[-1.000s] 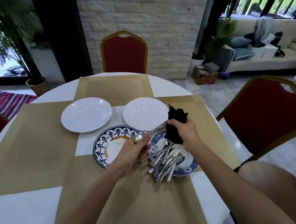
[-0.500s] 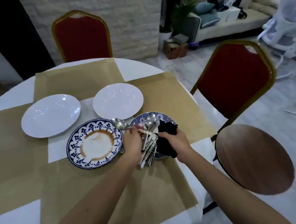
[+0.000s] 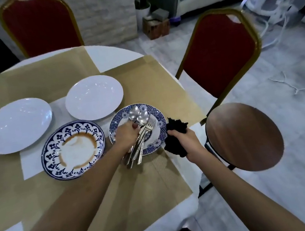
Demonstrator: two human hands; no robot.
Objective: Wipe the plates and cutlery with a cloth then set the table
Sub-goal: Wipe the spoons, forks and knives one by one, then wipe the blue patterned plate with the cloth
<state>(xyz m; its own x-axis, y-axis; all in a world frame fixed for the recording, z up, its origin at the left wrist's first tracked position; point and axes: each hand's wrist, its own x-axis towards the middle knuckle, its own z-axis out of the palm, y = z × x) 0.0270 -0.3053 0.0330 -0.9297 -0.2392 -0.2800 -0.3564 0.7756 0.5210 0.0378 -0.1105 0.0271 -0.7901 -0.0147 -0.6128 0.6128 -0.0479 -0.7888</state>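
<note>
While the fingers of our right hand [image 3: 187, 140] clamp the crumpled black cloth [image 3: 174, 141] beside the blue patterned plate [image 3: 157, 113] of silver cutlery [image 3: 144, 130], our left hand [image 3: 126, 135] touches the cutlery, grip unclear; the brown-stained plate [image 3: 77, 151] looks unwiped, the white surface [image 3: 114, 56] unset.

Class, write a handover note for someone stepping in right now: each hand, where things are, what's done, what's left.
Left hand rests on the cutlery piled on the blue plate; grip unclear.
Right hand grips the black cloth beside that plate.
Stained plate and two white plates lie on the table.
Done: nothing set out yet.
Left: wipe the stained plate and cutlery, set the table.
</note>
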